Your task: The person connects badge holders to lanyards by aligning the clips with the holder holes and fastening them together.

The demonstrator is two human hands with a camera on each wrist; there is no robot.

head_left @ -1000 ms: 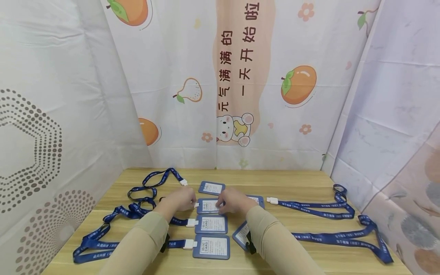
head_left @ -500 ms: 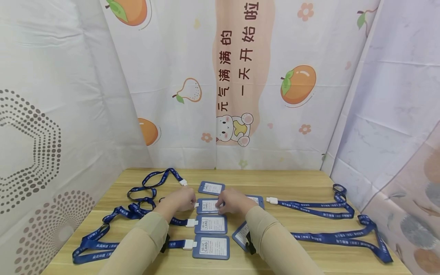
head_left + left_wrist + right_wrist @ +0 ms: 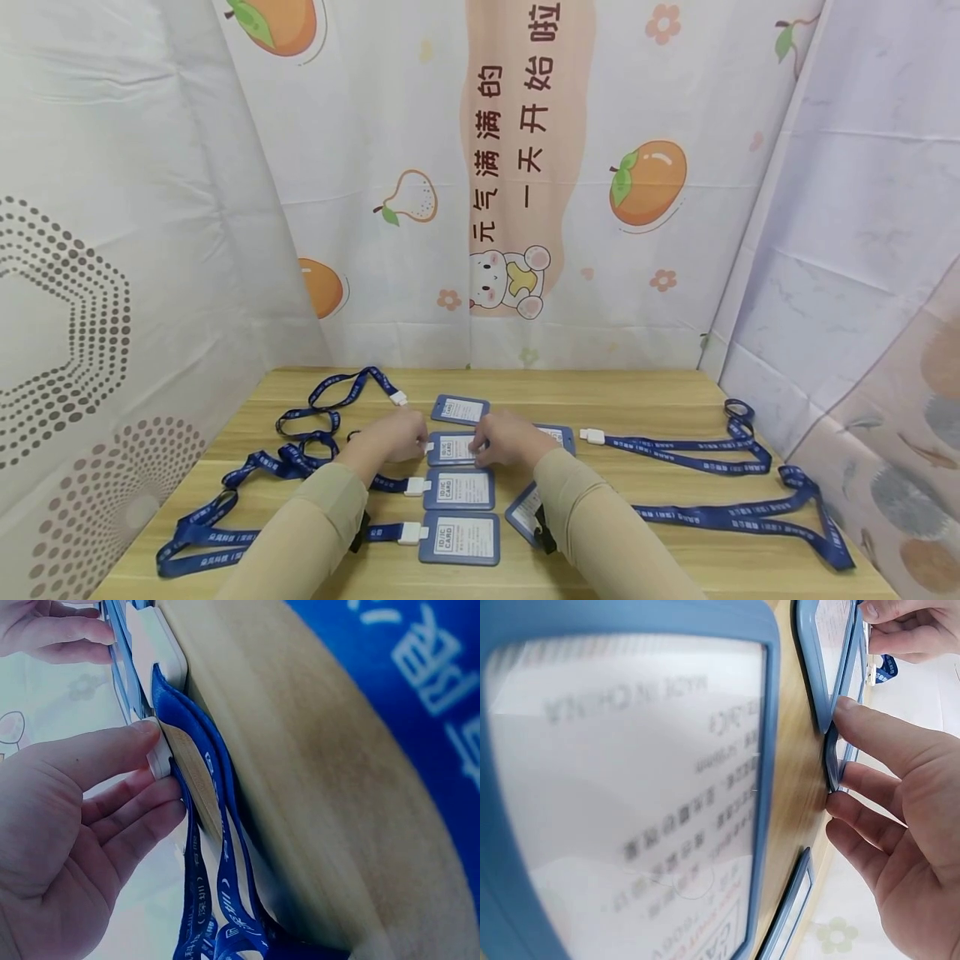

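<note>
In the left wrist view my left hand (image 3: 90,795) pinches the white plastic clip (image 3: 160,760) of a blue lanyard (image 3: 193,885) between thumb and fingers. My right hand (image 3: 510,439) grips the right end of a blue ID card holder (image 3: 450,449). In the right wrist view, the thumb and fingers lie on either side of that holder's edge (image 3: 831,757). At its left end a white tab shows beside the left fingertips. Directly below lie two more card holders, an upper one (image 3: 459,489) and a lower one (image 3: 459,538), each joined to a lanyard by a white clip.
Another card holder (image 3: 461,410) lies behind the hands. One (image 3: 558,437) is partly covered by the right hand, one (image 3: 525,510) by the right forearm. A loose lanyard (image 3: 322,404) curls at back left; two more, a far one (image 3: 690,450) and a near one (image 3: 738,515), stretch rightward.
</note>
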